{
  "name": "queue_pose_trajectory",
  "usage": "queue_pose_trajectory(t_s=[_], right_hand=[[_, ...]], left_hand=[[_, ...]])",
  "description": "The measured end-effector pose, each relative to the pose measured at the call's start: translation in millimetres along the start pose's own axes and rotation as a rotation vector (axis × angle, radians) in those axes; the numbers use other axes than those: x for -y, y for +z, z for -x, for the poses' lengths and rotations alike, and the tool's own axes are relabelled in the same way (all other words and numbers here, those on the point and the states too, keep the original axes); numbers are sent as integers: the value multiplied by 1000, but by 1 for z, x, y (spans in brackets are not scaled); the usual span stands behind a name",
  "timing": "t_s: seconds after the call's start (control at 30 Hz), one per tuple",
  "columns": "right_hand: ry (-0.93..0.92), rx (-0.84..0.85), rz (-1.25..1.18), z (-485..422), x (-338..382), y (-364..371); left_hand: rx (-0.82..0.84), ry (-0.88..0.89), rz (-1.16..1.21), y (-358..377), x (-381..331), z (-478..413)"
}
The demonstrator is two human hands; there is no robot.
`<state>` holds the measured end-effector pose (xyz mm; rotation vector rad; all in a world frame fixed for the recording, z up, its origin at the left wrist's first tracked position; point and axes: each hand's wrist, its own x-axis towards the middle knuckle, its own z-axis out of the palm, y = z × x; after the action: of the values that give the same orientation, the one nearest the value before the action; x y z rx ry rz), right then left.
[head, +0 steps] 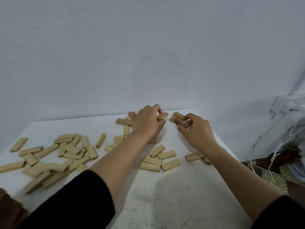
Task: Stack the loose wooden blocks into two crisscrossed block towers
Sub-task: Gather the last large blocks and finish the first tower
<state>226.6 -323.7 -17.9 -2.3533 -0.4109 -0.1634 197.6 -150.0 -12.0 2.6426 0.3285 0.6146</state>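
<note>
Pale wooden blocks lie scattered over a white table [165,187]. My left hand [146,123] reaches to the far middle of the table, its fingers curled round a block [162,115] on top of a low stack [152,140] that the hand mostly hides. My right hand [196,129] is just to the right, pinching a block [179,121] that lies beside another block [178,115] near the table's far edge. Between my forearms sits a small group of blocks [159,160].
A large loose heap of blocks [54,156] covers the table's left side. Two blocks [194,157] lie under my right forearm. The white wall rises right behind the table. To the right are a plastic bag [283,129], white cord and a patterned floor.
</note>
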Motion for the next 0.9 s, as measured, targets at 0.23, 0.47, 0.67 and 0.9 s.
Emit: queue_pose_trajectory(t_s=[0.23,0.47,0.67,0.9], right_hand=[[-101,120,-264,50,26,-13],[-238,280,-228,116,51,-11],[-325,349,-144,155,67,1],[-384,346,-53,176,85,26]], left_hand=[[-59,-18,168,-62,-4,68],[47,15,55,-103,5,174],[119,49,-64,-121,28,235],[154,21,-12,-127,52,264]])
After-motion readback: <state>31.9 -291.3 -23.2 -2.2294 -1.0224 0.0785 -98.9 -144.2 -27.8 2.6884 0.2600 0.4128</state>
